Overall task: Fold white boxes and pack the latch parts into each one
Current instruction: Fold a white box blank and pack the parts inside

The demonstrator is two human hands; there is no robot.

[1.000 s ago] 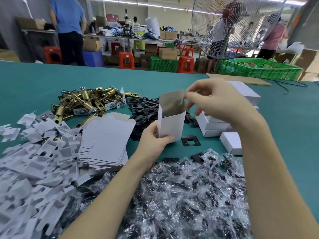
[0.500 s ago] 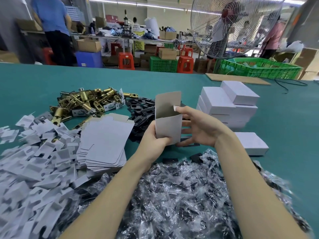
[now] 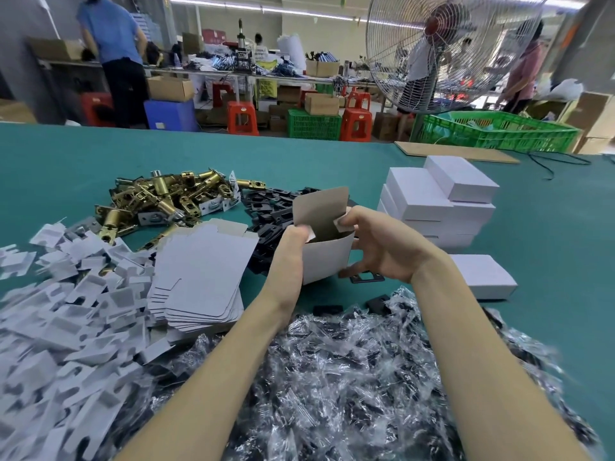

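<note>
Item: white card box (image 3: 327, 259), matte, grey-brown inside, top flap standing open, near the table's (image 3: 66, 161) middle. Left hand (image 3: 289, 251) and right hand (image 3: 382, 247) are gripping its sides. Brass latches (image 3: 159, 201) lying behind; crinkled clear bags (image 3: 332, 377) crowding the near edge.

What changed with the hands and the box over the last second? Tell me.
The right hand came down from the top flap and now holds the box by its right side, thumb on a side flap. The left hand kept its grip. The flat blanks and finished boxes stayed put.
</note>
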